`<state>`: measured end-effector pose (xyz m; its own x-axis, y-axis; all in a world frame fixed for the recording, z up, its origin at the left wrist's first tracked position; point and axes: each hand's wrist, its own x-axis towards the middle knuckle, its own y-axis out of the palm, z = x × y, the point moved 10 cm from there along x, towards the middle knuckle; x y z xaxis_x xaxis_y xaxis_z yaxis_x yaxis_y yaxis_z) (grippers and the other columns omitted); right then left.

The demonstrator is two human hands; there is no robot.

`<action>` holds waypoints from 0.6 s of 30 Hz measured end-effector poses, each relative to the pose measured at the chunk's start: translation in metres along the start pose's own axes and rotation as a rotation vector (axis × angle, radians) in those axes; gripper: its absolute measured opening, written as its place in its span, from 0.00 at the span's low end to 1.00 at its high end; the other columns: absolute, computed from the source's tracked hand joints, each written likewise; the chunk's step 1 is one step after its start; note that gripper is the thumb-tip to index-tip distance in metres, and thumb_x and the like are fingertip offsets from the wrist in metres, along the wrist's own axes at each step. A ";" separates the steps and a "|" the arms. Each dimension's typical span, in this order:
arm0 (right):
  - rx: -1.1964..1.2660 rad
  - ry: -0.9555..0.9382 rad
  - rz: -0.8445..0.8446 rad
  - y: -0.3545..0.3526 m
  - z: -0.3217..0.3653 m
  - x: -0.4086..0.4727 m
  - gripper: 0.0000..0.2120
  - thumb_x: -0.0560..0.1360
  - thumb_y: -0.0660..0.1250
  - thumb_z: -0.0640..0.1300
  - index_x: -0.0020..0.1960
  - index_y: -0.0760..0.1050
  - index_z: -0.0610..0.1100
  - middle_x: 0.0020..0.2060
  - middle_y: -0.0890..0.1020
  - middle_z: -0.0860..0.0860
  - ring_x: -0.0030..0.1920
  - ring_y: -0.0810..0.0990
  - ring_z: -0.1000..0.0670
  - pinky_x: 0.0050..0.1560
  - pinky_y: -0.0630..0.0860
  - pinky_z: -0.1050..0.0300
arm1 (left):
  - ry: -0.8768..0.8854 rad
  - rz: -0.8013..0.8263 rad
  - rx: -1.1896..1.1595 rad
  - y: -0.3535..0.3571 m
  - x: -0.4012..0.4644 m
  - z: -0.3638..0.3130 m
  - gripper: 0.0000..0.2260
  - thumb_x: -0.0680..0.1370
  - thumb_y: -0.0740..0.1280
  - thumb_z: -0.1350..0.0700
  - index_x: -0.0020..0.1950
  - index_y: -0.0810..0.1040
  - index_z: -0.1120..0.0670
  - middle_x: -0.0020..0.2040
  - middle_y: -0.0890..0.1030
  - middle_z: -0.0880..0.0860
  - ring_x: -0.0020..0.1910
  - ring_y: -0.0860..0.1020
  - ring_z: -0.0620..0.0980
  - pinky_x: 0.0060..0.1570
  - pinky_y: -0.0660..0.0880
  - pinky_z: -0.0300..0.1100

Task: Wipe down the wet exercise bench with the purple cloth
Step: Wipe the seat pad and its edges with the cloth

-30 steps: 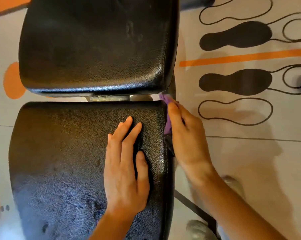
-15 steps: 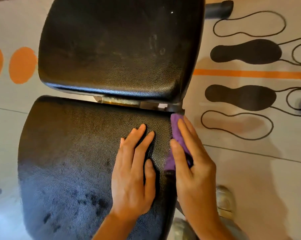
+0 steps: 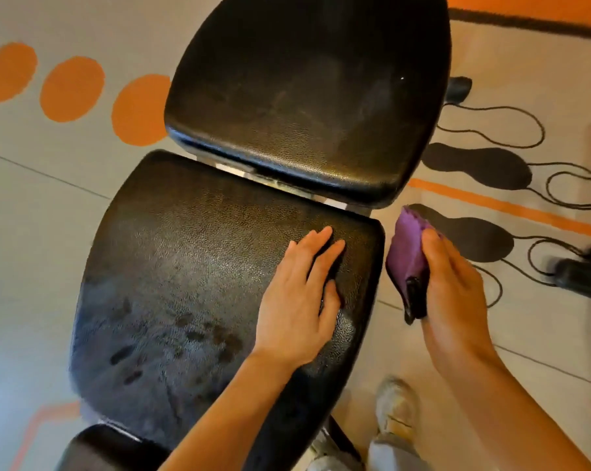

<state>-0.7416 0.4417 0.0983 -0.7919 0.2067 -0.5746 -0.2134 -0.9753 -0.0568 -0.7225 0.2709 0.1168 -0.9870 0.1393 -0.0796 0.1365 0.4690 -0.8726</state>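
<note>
The black padded exercise bench fills the view: its near seat pad shows damp smears and dark spots toward my side, and the far back pad sits beyond a metal gap. My left hand lies flat, fingers apart, on the seat pad's right part. My right hand holds the folded purple cloth just off the seat pad's right edge, a small gap away from the side. A dark strip hangs at the cloth's lower end.
The floor around the bench carries orange dots, an orange stripe and black footprint outlines. A black roller pad sits at the bench's near end. My shoe stands right of the bench frame. A dark object lies at far right.
My right hand with the purple cloth has come off the seat pad's right side edge and now hangs slightly clear of it. The view has turned; my left hand stays flat on the pad.
</note>
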 end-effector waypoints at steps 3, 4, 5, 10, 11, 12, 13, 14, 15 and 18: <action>-0.070 0.003 -0.014 0.008 0.013 -0.016 0.09 0.79 0.58 0.56 0.48 0.77 0.58 0.43 0.80 0.58 0.47 0.78 0.58 0.41 0.71 0.63 | 0.014 -0.011 -0.011 -0.007 -0.003 -0.001 0.20 0.81 0.57 0.55 0.73 0.69 0.57 0.75 0.66 0.54 0.76 0.63 0.53 0.78 0.45 0.43; -0.112 -0.011 -0.012 0.011 0.017 -0.020 0.10 0.79 0.58 0.57 0.48 0.78 0.57 0.42 0.80 0.59 0.46 0.78 0.58 0.40 0.71 0.63 | 0.009 -0.020 -0.006 -0.011 -0.005 0.001 0.20 0.82 0.56 0.55 0.73 0.69 0.56 0.76 0.66 0.54 0.77 0.62 0.53 0.78 0.45 0.43; -0.149 -0.032 -0.004 0.016 0.021 -0.024 0.11 0.79 0.58 0.57 0.49 0.78 0.56 0.40 0.80 0.59 0.45 0.78 0.58 0.39 0.70 0.64 | -0.006 -0.032 -0.003 -0.017 -0.008 0.006 0.20 0.82 0.55 0.54 0.74 0.68 0.56 0.76 0.65 0.53 0.77 0.61 0.52 0.79 0.45 0.44; -0.296 -0.210 0.014 0.048 0.049 -0.046 0.13 0.80 0.58 0.54 0.43 0.79 0.54 0.29 0.80 0.62 0.36 0.78 0.66 0.43 0.70 0.63 | -0.102 -0.097 -0.004 -0.057 -0.039 0.050 0.21 0.83 0.54 0.51 0.75 0.66 0.54 0.78 0.61 0.51 0.79 0.57 0.49 0.78 0.46 0.45; -0.308 -0.242 0.030 0.058 0.054 -0.051 0.13 0.80 0.58 0.53 0.43 0.79 0.55 0.28 0.79 0.62 0.34 0.78 0.66 0.43 0.70 0.64 | -0.118 -0.106 0.004 -0.065 -0.047 0.061 0.21 0.83 0.53 0.50 0.75 0.66 0.54 0.78 0.61 0.51 0.79 0.57 0.48 0.79 0.47 0.45; -0.314 -0.261 0.046 0.068 0.058 -0.056 0.12 0.80 0.58 0.52 0.43 0.79 0.55 0.27 0.79 0.62 0.33 0.78 0.66 0.42 0.70 0.64 | -0.137 -0.116 0.008 -0.072 -0.054 0.072 0.21 0.83 0.53 0.50 0.75 0.66 0.54 0.78 0.62 0.51 0.79 0.57 0.48 0.79 0.47 0.45; -0.321 -0.277 0.061 0.079 0.062 -0.061 0.12 0.80 0.58 0.51 0.43 0.79 0.55 0.27 0.79 0.62 0.33 0.78 0.66 0.41 0.70 0.65 | -0.161 -0.127 0.008 -0.079 -0.061 0.084 0.21 0.83 0.53 0.49 0.75 0.66 0.54 0.78 0.62 0.51 0.79 0.57 0.49 0.79 0.48 0.46; -0.334 -0.298 0.072 0.090 0.067 -0.064 0.12 0.80 0.59 0.51 0.43 0.79 0.56 0.27 0.79 0.64 0.33 0.78 0.67 0.40 0.71 0.66 | -0.187 -0.140 0.004 -0.085 -0.067 0.095 0.21 0.83 0.53 0.49 0.75 0.66 0.54 0.78 0.62 0.50 0.79 0.57 0.49 0.79 0.49 0.47; -0.353 -0.331 0.084 0.101 0.072 -0.067 0.12 0.80 0.59 0.51 0.43 0.78 0.57 0.28 0.79 0.65 0.34 0.78 0.68 0.40 0.72 0.68 | -0.214 -0.152 0.001 -0.091 -0.073 0.106 0.21 0.83 0.53 0.49 0.75 0.66 0.54 0.78 0.62 0.50 0.79 0.56 0.49 0.79 0.50 0.48; -0.390 -0.436 0.144 0.136 0.086 -0.075 0.10 0.80 0.59 0.51 0.53 0.78 0.61 0.42 0.82 0.68 0.47 0.79 0.68 0.48 0.73 0.71 | -0.281 -0.185 0.000 -0.104 -0.088 0.132 0.22 0.83 0.51 0.48 0.76 0.64 0.53 0.78 0.61 0.51 0.79 0.55 0.49 0.78 0.47 0.47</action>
<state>-0.7603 0.3002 0.2045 -0.9765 0.0030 -0.2153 0.0734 -0.9353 -0.3462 -0.6612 0.0947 0.1507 -0.9798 -0.1939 -0.0494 -0.0472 0.4637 -0.8847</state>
